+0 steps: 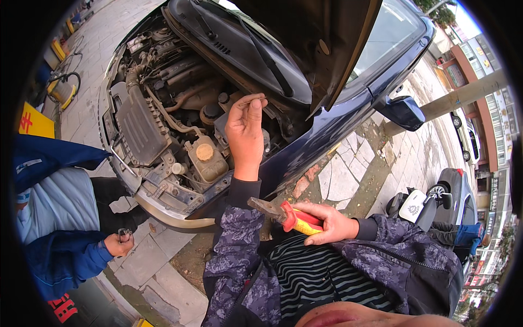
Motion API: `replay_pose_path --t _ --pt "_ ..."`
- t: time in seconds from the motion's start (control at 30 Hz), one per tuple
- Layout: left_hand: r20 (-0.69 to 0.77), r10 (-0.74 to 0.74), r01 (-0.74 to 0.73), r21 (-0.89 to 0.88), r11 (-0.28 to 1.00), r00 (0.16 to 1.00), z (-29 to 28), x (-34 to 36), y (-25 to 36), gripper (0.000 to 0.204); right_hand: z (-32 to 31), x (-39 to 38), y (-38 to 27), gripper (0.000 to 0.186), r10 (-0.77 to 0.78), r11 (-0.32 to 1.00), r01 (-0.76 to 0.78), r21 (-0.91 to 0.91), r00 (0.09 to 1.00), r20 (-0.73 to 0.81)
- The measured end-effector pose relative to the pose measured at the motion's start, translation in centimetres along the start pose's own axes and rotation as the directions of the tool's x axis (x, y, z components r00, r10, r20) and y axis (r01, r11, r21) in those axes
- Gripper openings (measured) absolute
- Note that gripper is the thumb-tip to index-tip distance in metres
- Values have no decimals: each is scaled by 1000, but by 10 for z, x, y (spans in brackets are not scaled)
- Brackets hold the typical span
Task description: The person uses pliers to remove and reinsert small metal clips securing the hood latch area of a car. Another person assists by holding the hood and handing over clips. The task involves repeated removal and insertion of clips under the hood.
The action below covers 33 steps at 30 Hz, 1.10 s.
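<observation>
We hold the pliers (286, 216) in our right hand (327, 222), fingers wrapped round the red-and-yellow handles, long axis level, nose pointing left. Our left hand (245, 133) pinches a thin metal clip (251, 100) above the crowded engine bay (174, 109); open paving (348, 174) lies rightward.

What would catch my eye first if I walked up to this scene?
Most likely the open engine bay of the dark blue car, filling the upper middle, with the left hand raised over it pinching a thin metal pin. Just below, near the chest, the right hand grips red-and-yellow-handled pliers. At lower left, a co-worker in blue crouches by the bumper.
</observation>
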<state>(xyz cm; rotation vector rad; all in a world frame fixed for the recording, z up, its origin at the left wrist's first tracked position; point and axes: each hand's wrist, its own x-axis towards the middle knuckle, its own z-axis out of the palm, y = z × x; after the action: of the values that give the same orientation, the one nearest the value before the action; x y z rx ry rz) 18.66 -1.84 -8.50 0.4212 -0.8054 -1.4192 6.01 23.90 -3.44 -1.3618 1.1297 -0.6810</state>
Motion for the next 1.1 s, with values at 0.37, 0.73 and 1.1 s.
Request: replay_pose_path --t 0.37,0.73,1.1 --pt "112 87 -31 -424 905 990 101 46 -53 20 8 -7 15 99 79 984 -111 -140 973 -217" --pt "12 140 -121 -433 893 990 128 38 -66 15 16 -23 16 101 147 954 -217 -207 939 -310" --pt "15 148 -136 -304 943 989 125 37 -56 27 18 -30 21 102 100 967 -167 -190 942 -321"
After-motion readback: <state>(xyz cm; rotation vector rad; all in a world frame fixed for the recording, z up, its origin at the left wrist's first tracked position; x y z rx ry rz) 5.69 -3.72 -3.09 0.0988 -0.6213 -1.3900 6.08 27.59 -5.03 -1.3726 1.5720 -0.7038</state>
